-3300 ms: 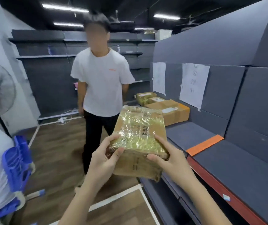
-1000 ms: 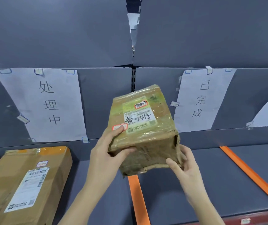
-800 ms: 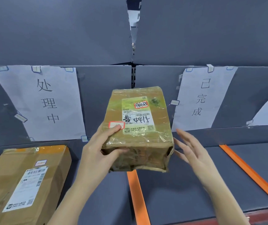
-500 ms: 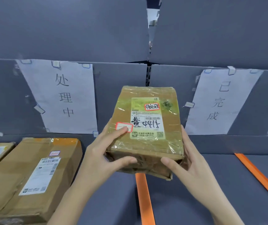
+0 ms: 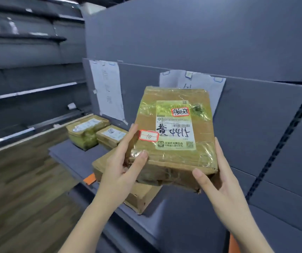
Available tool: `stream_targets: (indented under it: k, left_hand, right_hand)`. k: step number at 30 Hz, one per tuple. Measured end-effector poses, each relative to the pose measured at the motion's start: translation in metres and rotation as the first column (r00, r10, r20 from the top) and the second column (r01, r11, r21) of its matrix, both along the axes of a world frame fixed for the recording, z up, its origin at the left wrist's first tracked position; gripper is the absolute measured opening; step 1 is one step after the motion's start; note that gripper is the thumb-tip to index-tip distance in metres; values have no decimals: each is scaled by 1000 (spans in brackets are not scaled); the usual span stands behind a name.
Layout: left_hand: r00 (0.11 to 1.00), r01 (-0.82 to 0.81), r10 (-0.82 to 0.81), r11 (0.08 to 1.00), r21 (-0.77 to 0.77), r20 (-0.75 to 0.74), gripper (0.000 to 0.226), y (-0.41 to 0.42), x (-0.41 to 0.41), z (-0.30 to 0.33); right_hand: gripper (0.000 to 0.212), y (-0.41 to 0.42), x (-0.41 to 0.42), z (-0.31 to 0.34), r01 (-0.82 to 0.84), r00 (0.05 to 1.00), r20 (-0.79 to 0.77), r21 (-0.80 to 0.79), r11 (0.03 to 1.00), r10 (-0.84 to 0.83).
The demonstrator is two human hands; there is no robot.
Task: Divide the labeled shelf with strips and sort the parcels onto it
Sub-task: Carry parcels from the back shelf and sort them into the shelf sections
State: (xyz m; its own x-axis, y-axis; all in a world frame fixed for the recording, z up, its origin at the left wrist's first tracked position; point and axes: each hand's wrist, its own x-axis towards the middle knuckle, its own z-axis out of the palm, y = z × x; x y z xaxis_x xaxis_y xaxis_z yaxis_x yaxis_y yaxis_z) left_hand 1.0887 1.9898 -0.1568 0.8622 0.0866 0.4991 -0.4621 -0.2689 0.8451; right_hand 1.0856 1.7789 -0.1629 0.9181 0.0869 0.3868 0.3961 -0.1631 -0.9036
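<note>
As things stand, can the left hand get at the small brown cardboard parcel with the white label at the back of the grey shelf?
Probably not yet: the left hand grips the taped brown parcel, shared with the right hand. The small cardboard parcel lies uncovered beyond, so the path looks free once it lets go.

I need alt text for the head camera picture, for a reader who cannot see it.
Both hands, left hand and right hand, hold a taped brown parcel with a white label and two red-edged stickers above a grey shelf. Three more parcels lie on the shelf behind it, below paper signs on the back panel.
</note>
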Motion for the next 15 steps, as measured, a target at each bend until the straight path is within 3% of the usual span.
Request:
stream_targets:
  k: [3, 6, 11, 15]
  left_hand:
    - [990, -137, 137, 991, -3, 18, 57, 31, -6, 2]
    - [979, -206, 206, 978, -16, 5, 60, 72, -4, -3]
    - [965, -259, 259, 966, 3, -40, 60, 156, 13, -17]
    - [978, -203, 203, 979, 4, -54, 54, 238, 43, -26]
  right_hand:
    - [71, 41, 22, -3, -91, 995, 31, -6, 996, 91]
    - [80, 86, 40, -13, -138, 990, 11, -10, 990, 138]
    - [71, 170, 55, -30, -119, 989, -76, 46, 992, 123]
    - [65, 248, 69, -44, -82, 994, -72, 75, 994, 88]
